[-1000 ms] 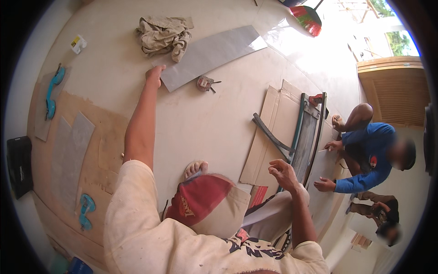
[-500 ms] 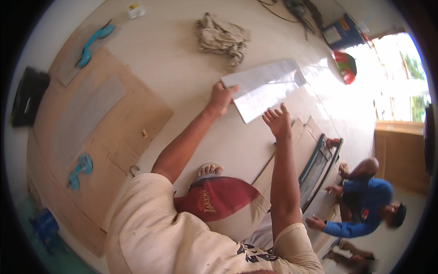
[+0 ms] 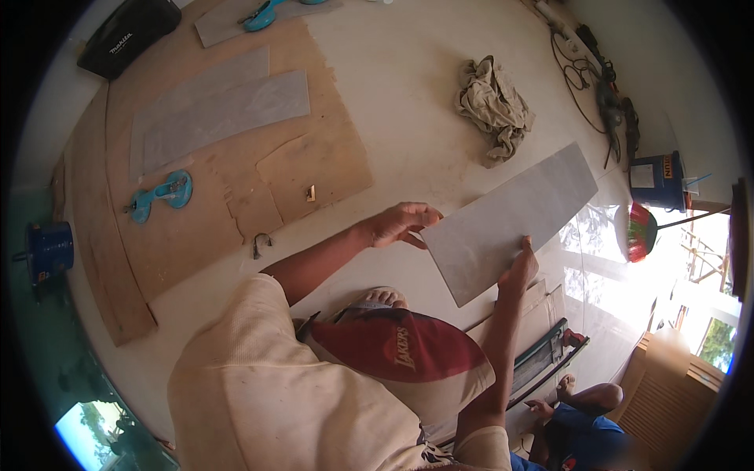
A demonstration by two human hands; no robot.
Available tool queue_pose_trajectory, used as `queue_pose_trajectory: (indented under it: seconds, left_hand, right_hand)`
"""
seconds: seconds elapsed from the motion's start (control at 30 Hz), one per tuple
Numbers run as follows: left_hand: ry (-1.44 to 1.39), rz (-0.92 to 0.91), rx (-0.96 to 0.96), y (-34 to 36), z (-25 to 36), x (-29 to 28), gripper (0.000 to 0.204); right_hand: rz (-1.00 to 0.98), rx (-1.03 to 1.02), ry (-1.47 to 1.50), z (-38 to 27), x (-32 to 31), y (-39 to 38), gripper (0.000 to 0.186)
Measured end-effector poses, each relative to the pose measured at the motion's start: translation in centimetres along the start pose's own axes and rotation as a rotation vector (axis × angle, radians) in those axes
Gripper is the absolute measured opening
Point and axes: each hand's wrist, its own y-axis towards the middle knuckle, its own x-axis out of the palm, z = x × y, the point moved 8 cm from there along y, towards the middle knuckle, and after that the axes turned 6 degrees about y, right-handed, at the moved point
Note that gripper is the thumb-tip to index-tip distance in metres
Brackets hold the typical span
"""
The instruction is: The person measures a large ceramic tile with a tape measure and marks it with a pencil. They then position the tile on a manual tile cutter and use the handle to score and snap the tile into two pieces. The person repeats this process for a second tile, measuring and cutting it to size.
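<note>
A long grey rectangular tile (image 3: 514,220) is held tilted above the floor in front of me. My left hand (image 3: 400,225) is at its left short edge, fingers bent and thumb apart, with the tile's corner between them. My right hand (image 3: 520,267) grips the near long edge, its thumb on the upper face and its other fingers hidden beneath. A crumpled beige cloth (image 3: 493,106) lies on the floor beyond the tile.
Cardboard (image 3: 204,212) at left bears grey tiles (image 3: 228,118) and a turquoise suction lifter (image 3: 165,195). A black case (image 3: 129,35) and blue buckets (image 3: 658,180) stand around. A tile cutter (image 3: 542,365) and a co-worker in blue (image 3: 585,436) are at lower right.
My right hand has gone from open beside the tile to gripping its near edge. The tile now shows a duller grey face. The view has turned, shifting the surroundings.
</note>
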Motion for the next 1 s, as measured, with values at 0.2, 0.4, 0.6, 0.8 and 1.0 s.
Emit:
queue_pose_trajectory:
  seconds: [0.2,0.4,0.6,0.8,1.0]
  left_hand:
    - [0.074,0.301,-0.022,2.7,4.5,-5.2,0.066]
    - [0.004,0.648,0.206,1.1,5.1,-7.7,0.063]
    - [0.095,0.971,0.203,-6.3,5.0,-9.8,0.059]
    - [0.208,1.484,0.396,-13.1,7.4,-18.6,0.058]
    - [0.159,1.923,0.167,-20.9,9.2,-25.6,0.061]
  right_hand:
    - [-0.229,-0.174,-0.298,-2.2,4.8,-1.5,0.036]
    - [-0.412,-0.480,-0.641,-2.3,13.9,-7.4,0.044]
    - [-0.762,-0.385,-0.634,-1.9,18.6,-10.9,0.055]
    - [-0.652,-0.325,-0.611,0.5,12.7,-8.6,0.065]
    - [-0.408,-0.233,-0.738,3.4,-0.5,-1.4,0.056]
